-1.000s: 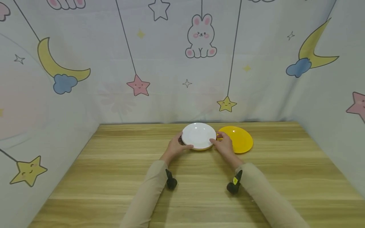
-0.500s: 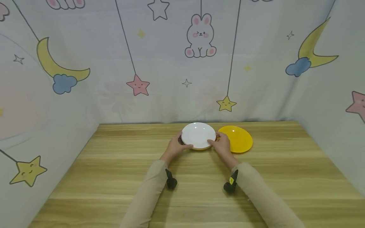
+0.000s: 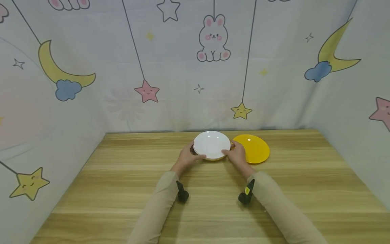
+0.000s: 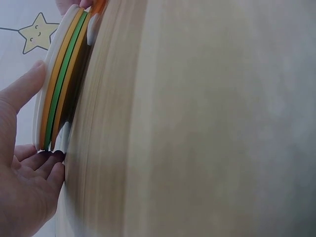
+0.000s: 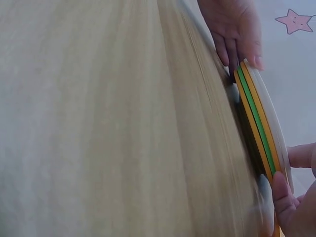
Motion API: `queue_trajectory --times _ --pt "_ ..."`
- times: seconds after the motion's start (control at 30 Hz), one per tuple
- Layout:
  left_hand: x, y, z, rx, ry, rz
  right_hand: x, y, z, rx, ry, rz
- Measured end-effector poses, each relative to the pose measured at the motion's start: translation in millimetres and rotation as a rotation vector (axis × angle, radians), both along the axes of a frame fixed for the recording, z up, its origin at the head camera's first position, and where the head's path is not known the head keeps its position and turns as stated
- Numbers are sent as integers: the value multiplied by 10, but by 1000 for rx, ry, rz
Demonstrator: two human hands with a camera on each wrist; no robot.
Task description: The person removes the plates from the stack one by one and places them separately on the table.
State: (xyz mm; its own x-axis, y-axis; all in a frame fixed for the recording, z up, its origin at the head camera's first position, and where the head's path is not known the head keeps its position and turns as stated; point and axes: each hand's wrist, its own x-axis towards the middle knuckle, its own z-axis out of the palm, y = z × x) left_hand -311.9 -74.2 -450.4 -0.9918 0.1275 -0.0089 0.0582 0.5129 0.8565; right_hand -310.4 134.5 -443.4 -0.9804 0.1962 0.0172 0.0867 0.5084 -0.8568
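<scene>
A white plate [image 3: 211, 144] tops a stack near the table's back edge. In the left wrist view the stack's edges show white, orange, a green plate [image 4: 63, 81] and orange again. The left hand [image 3: 186, 158] grips the stack's left side, thumb on the white rim and fingers at its underside. On the right side, the right hand [image 3: 238, 156] pinches the rim, its thumb on the white plate. Just right of the stack a yellow plate [image 3: 258, 149] lies on the table, partly behind the right hand.
The wooden table [image 3: 210, 213] runs back to a patterned curtain [image 3: 173, 67] with moons, stars and a rabbit. Curtain sides stand at left and right of the table. Each wrist carries a small black camera, one at the left sleeve [image 3: 182, 196].
The right hand has shifted slightly left along the white plate's rim, and its forearm has moved left with it. The left hand keeps its hold, and the stack stays nearly in place.
</scene>
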Motion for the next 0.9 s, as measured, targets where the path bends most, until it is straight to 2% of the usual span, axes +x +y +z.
queue_trajectory --times 0.27,0.5,0.7,0.9 --pt "19 -13 14 -29 7 -14 4 12 52 -68 -79 -3" --pt "19 -11 24 -40 -4 -16 17 44 64 -220 -138 1" --pt "18 -12 12 -51 -1 -17 34 106 51 -311 -129 21" --pt "19 -13 16 -43 17 -19 61 154 64 -347 -98 47"
